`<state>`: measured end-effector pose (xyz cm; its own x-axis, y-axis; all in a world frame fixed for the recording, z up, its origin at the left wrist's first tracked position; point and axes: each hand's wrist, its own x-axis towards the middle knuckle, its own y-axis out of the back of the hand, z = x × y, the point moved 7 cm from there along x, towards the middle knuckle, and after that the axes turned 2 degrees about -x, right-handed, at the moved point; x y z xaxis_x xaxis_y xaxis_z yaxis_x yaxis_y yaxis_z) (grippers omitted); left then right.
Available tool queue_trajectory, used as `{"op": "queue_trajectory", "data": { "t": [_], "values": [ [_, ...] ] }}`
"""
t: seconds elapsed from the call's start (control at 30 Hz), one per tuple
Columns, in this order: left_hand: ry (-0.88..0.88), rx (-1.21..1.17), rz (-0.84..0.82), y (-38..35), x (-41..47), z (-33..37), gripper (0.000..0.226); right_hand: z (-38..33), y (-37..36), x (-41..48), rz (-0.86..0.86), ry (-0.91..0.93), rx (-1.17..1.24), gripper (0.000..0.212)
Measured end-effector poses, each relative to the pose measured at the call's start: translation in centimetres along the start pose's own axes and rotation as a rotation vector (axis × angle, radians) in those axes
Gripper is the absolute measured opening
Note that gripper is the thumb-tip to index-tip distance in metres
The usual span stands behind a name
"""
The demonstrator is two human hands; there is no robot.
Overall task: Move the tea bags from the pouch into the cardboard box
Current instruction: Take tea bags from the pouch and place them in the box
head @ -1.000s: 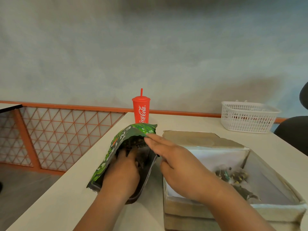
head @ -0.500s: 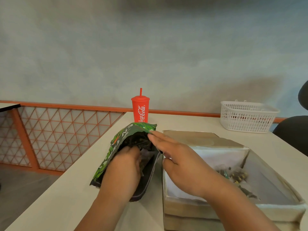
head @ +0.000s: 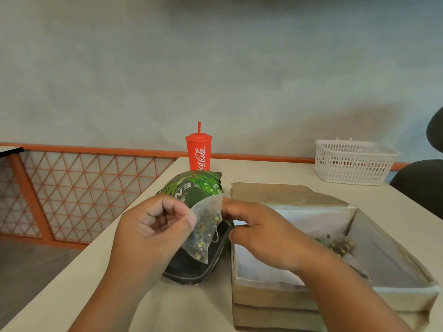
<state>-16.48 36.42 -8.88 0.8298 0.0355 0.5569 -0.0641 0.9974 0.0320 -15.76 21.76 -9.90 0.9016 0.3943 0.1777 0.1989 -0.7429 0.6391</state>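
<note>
Item one in my log: a translucent mesh tea bag (head: pixel 203 232), pyramid-shaped and speckled with dark and yellow leaf. The left hand (head: pixel 153 233) pinches it between curled thumb and fingers, just left of the cardboard box (head: pixel 335 291). Item two: a glossy green, leaf-printed pouch (head: pixel 199 185) lying open-mouthed just beside the box's left wall, its rim nipped between forefinger and thumb of the right hand (head: pixel 263 238), while more tea bags (head: pixel 340 244) lie inside the box on its pale lining. Behind the box's left corner I note a red plastic cup (head: pixel 198 152) with a straw, and behind its right a white lattice basket (head: pixel 354 161), all on a smooth beige table (head: pixel 263 168).
</note>
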Motion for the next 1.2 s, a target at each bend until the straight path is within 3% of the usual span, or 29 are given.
{"op": "queue_trajectory", "data": {
  "t": [0.1, 0.23, 0.43, 0.6, 0.73, 0.87, 0.97, 1.07, 1.2],
  "values": [
    [0.026, -0.094, 0.024, -0.3, -0.1, -0.1, 0.015, -0.4, 0.8, -0.3, 0.008, -0.008, 0.155, 0.047],
    [0.079, -0.209, 0.062, -0.6, -0.4, -0.5, 0.017, -2.1, 0.6, -1.3, -0.134, 0.030, 0.441, 0.063],
    [0.108, -0.310, -0.012, -1.9, -0.9, -0.7, 0.018, -2.7, 0.8, -1.2, 0.015, 0.008, 0.492, 0.025],
    [0.063, -0.347, -0.022, -2.0, -0.9, -0.7, 0.024, -2.4, 2.3, -1.3, 0.110, 0.000, 0.436, 0.024],
    [-0.151, 0.057, 0.035, -0.9, -0.7, 0.4, 0.020, -1.6, 5.0, -1.9, 0.226, -0.013, 0.302, 0.023],
    [-0.246, 0.430, 0.012, -0.3, 0.0, -0.6, 0.016, 0.5, 6.4, -2.2, 0.273, -0.152, -0.079, 0.010],
    [-0.240, 0.529, -0.006, -0.4, 0.2, -1.5, 0.026, 1.4, 5.1, -2.0, 0.169, -0.260, -0.247, 0.008],
    [-0.279, 0.665, -0.009, -0.5, 0.2, -1.6, 0.050, 2.5, 3.0, -1.5, 0.004, -0.333, -0.271, 0.005],
    [-0.317, 0.776, -0.014, -0.6, 0.4, -1.7, 0.042, 3.3, 2.4, -1.8, -0.090, -0.435, -0.209, 0.011]
  ]
}}
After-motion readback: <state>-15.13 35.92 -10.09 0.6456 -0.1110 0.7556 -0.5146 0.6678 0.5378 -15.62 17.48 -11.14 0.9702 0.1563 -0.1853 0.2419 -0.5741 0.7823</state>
